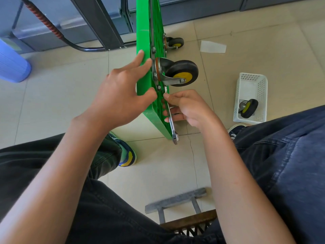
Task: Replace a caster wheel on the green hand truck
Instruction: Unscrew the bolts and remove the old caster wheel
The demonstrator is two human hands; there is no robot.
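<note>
The green hand truck deck (142,41) stands on its edge on the tiled floor. A black caster with a yellow hub (181,73) sticks out from its underside, and a second caster (174,42) sits farther back. My left hand (121,92) rests on the deck's flat side, fingers straight, thumb at the edge. My right hand (186,107) grips a silver wrench (171,120), whose upper end sits at a bolt below the caster's mounting plate. Another caster (248,108) lies in a white basket (251,81) at the right.
A blue bin (12,64) stands at the left. A black hose with a red coil (52,30) runs past dark cabinet frames at the back. A paper scrap (212,47) lies on the tiles. A low stool (177,205) is between my knees.
</note>
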